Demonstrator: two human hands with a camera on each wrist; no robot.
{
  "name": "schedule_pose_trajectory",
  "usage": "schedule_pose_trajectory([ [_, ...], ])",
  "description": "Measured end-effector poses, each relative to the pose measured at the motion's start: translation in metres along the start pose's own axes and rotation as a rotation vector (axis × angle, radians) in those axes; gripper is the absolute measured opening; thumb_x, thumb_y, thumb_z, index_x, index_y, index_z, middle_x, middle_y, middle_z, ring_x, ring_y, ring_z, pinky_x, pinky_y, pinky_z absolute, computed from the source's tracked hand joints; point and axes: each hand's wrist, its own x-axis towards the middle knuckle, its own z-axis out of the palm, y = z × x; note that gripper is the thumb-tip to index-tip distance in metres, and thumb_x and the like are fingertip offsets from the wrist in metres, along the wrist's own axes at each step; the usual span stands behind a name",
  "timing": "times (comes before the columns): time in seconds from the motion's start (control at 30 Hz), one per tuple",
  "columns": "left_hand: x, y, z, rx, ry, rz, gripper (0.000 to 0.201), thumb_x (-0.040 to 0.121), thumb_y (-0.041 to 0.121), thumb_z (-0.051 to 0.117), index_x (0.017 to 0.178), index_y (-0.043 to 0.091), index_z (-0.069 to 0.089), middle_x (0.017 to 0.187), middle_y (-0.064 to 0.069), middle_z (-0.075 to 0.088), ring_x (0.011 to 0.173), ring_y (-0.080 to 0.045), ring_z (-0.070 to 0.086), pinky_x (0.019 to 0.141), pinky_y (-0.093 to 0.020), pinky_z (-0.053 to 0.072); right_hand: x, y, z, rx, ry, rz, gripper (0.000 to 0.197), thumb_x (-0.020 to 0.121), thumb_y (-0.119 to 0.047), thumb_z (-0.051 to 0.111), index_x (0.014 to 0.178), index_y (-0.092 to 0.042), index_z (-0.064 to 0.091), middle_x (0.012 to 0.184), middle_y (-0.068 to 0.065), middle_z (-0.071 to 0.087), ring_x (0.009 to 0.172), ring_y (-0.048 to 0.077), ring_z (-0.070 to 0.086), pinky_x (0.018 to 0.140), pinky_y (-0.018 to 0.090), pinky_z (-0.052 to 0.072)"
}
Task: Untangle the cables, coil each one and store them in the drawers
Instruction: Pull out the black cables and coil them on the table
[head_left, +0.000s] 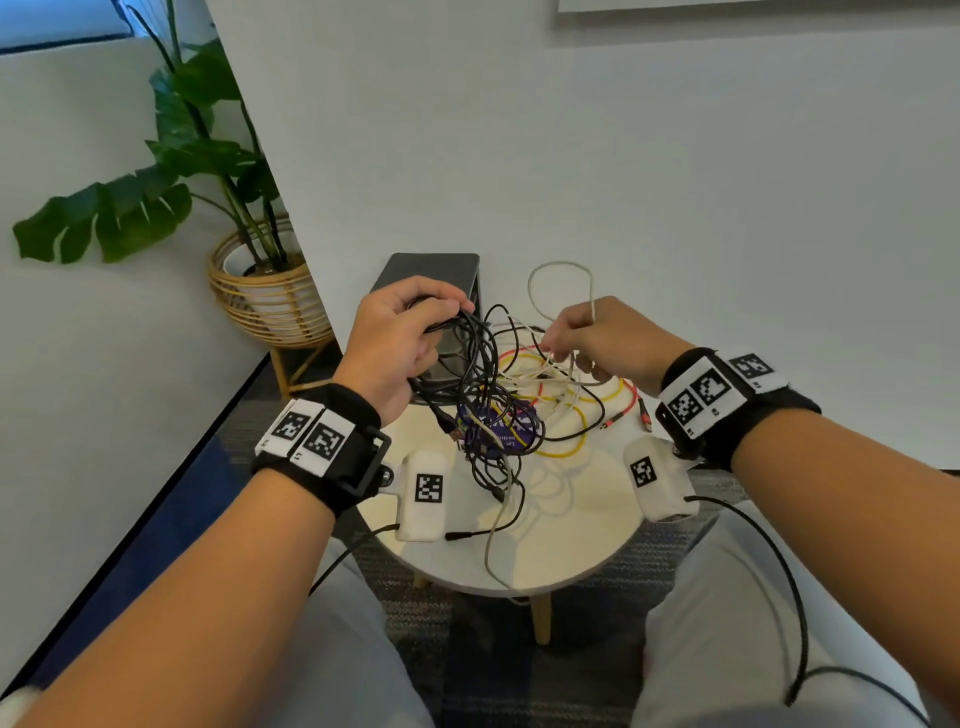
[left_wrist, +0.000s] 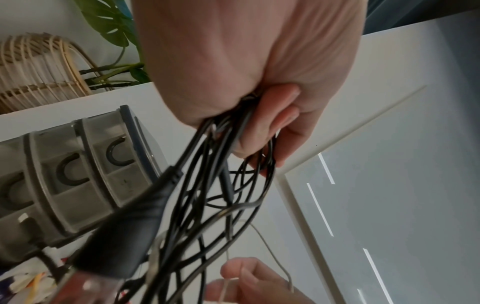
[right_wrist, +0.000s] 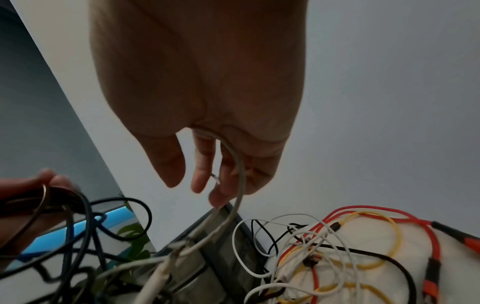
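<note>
My left hand (head_left: 415, 338) is lifted above the table and grips a bunch of black cables (head_left: 478, 374); the left wrist view shows its fingers (left_wrist: 267, 131) curled round the black cables (left_wrist: 207, 185), with a black plug (left_wrist: 130, 232) dangling. My right hand (head_left: 582, 343) pinches a grey cable (head_left: 561, 270) that loops upward and runs through the fingers (right_wrist: 202, 174) as the grey cable (right_wrist: 240, 176). Between the hands, yellow (head_left: 566, 452), red (head_left: 631, 400) and white cables (head_left: 530, 371) lie knotted together. The dark drawer unit (head_left: 431, 270) stands behind my left hand.
The small round white table (head_left: 571, 540) holds the tangle and a purple disc (head_left: 493, 431). A potted plant in a rattan basket (head_left: 270, 301) stands on the left. A white wall is close behind the table. The drawers (left_wrist: 72, 170) look shut.
</note>
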Motion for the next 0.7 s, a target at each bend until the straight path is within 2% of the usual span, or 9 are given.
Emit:
schedule_pose_trajectory([
  [0.1, 0.000, 0.003, 0.000, 0.000, 0.016, -0.006, 0.013, 0.099, 0.000, 0.056, 0.098, 0.003, 0.069, 0.097, -0.010, 0.074, 0.045, -0.009, 0.026, 0.039, -0.020, 0.018, 0.002, -0.001, 0.008, 0.034, 0.025, -0.016, 0.007, 0.094, -0.021, 0.068, 0.100, -0.018, 0.066, 0.102, 0.008, 0.068, 0.076, 0.015, 0.063, 0.063, 0.029, 0.050],
  [0.17, 0.000, 0.005, -0.002, 0.006, 0.034, -0.008, 0.014, 0.098, 0.000, 0.057, 0.097, 0.004, 0.070, 0.098, -0.010, 0.074, 0.046, -0.010, 0.025, 0.038, -0.018, 0.021, 0.002, 0.000, 0.013, -0.091, 0.054, -0.037, 0.033, 0.093, -0.032, 0.071, 0.120, -0.021, 0.056, 0.118, 0.002, 0.059, 0.098, 0.017, 0.060, 0.081, 0.033, 0.049],
  [0.23, 0.000, 0.005, -0.004, 0.008, 0.060, -0.014, 0.015, 0.098, 0.000, 0.056, 0.095, 0.006, 0.070, 0.097, -0.010, 0.074, 0.046, -0.009, 0.026, 0.037, -0.017, 0.022, 0.001, 0.002, 0.015, -0.233, 0.121, -0.047, 0.066, 0.089, -0.045, 0.074, 0.139, -0.016, 0.042, 0.128, 0.002, 0.049, 0.113, 0.019, 0.052, 0.091, 0.032, 0.041],
  [0.33, -0.001, 0.006, -0.008, 0.004, 0.088, -0.026, 0.016, 0.098, 0.000, 0.056, 0.093, 0.006, 0.070, 0.095, -0.009, 0.074, 0.046, -0.010, 0.026, 0.037, -0.018, 0.021, 0.002, 0.004, 0.017, -0.341, 0.234, -0.005, 0.082, 0.083, -0.058, 0.074, 0.141, -0.012, 0.039, 0.138, 0.009, 0.045, 0.121, 0.027, 0.050, 0.096, 0.038, 0.043],
  [0.4, -0.002, 0.008, -0.009, 0.004, 0.098, -0.026, 0.017, 0.097, 0.000, 0.056, 0.091, 0.007, 0.071, 0.093, -0.009, 0.074, 0.046, -0.010, 0.026, 0.038, -0.018, 0.021, 0.000, 0.005, 0.018, -0.413, 0.286, -0.007, 0.086, 0.082, -0.063, 0.072, 0.145, -0.016, 0.036, 0.145, 0.008, 0.039, 0.132, 0.032, 0.042, 0.104, 0.048, 0.041],
  [0.47, -0.002, 0.009, -0.009, 0.004, 0.106, -0.025, 0.019, 0.097, -0.001, 0.056, 0.089, 0.008, 0.071, 0.093, -0.009, 0.074, 0.047, -0.010, 0.026, 0.039, -0.018, 0.020, -0.003, 0.004, 0.020, -0.439, 0.325, -0.100, 0.079, 0.085, -0.060, 0.068, 0.147, -0.025, 0.035, 0.148, 0.004, 0.035, 0.135, 0.032, 0.036, 0.106, 0.054, 0.037],
  [0.53, -0.001, 0.011, -0.008, 0.002, 0.113, -0.025, 0.019, 0.097, -0.001, 0.056, 0.089, 0.009, 0.071, 0.094, -0.009, 0.073, 0.047, -0.010, 0.026, 0.040, -0.019, 0.019, -0.008, 0.001, 0.021, -0.387, 0.308, -0.267, 0.053, 0.087, -0.055, 0.065, 0.133, -0.031, 0.051, 0.135, 0.000, 0.046, 0.124, 0.027, 0.046, 0.101, 0.050, 0.042],
  [0.6, -0.001, 0.011, -0.006, 0.003, 0.118, -0.022, 0.019, 0.096, -0.001, 0.056, 0.089, 0.009, 0.071, 0.094, -0.009, 0.073, 0.048, -0.010, 0.026, 0.040, -0.019, 0.020, -0.013, -0.005, 0.025, -0.242, 0.241, -0.426, 0.024, 0.088, -0.044, 0.068, 0.100, -0.024, 0.065, 0.104, -0.002, 0.062, 0.094, 0.018, 0.059, 0.082, 0.039, 0.049],
  [0.7, 0.000, 0.013, -0.002, -0.002, 0.122, -0.018, 0.018, 0.096, -0.001, 0.057, 0.089, 0.009, 0.070, 0.093, -0.009, 0.073, 0.048, -0.010, 0.027, 0.039, -0.018, 0.021, -0.024, -0.022, 0.035, -0.179, 0.032, -0.502, 0.025, 0.089, -0.035, 0.075, 0.074, -0.016, 0.067, 0.070, -0.002, 0.064, 0.064, 0.010, 0.055, 0.064, 0.028, 0.044],
])
